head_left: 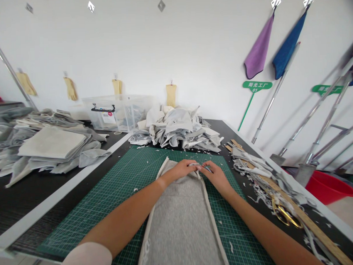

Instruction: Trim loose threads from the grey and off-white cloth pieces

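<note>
A long grey cloth piece (pixel 182 221) with pale bound edges lies lengthwise on the green cutting mat (pixel 109 193), its near end running out of view at the bottom. My left hand (pixel 183 169) pinches the cloth at its far right corner, where the fabric is bunched up. Close beside it, my right hand (pixel 215 175) is closed at the same corner. A thin silver-grey thing (pixel 208 169) shows between its fingers, too small to name. The fingertips of both hands nearly meet and partly hide the corner.
A heap of grey and white cloth (pixel 176 126) lies behind the mat. Stacked cloth (pixel 52 142) and a clear plastic box (pixel 115 113) are to the left. On the right lie gold-handled scissors (pixel 286 215), a wooden strip (pixel 301 211) and scraps; a red basin (pixel 329 187) stands beyond.
</note>
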### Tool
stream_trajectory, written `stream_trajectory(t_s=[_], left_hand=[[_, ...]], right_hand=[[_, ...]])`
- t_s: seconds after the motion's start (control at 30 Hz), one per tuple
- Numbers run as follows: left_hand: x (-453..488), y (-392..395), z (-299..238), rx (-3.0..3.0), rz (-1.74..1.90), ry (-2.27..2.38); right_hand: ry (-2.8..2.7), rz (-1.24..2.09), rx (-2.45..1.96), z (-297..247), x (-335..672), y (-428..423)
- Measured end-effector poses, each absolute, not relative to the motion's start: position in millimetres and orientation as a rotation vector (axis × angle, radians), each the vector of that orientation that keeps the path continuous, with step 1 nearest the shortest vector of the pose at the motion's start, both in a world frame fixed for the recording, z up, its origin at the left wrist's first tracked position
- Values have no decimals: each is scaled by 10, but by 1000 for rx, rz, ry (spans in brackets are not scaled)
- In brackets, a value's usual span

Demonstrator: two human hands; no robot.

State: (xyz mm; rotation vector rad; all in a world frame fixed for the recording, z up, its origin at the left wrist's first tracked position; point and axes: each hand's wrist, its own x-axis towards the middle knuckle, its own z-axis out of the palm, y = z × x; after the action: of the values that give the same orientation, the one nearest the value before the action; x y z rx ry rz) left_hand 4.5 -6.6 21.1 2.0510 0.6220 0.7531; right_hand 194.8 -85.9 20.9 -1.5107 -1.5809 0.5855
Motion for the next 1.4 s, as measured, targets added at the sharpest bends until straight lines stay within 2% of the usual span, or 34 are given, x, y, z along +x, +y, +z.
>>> stream_trajectory(t_s=[0.23, 0.9, 1.13, 1.4], left_hand=[[45, -47, 185, 2043, 782, 625], [70, -54, 208, 1983, 894, 580], [56, -37, 185, 1931, 890, 545], [85, 31, 115, 1856, 971, 678]], right_hand=[[-1612, 480, -1539, 159, 1977, -823], [-1781, 439, -1532, 154, 1923, -894], [-1883, 315, -1585, 200, 1877, -981], [-1856, 266, -1642, 220, 1854, -1000]])
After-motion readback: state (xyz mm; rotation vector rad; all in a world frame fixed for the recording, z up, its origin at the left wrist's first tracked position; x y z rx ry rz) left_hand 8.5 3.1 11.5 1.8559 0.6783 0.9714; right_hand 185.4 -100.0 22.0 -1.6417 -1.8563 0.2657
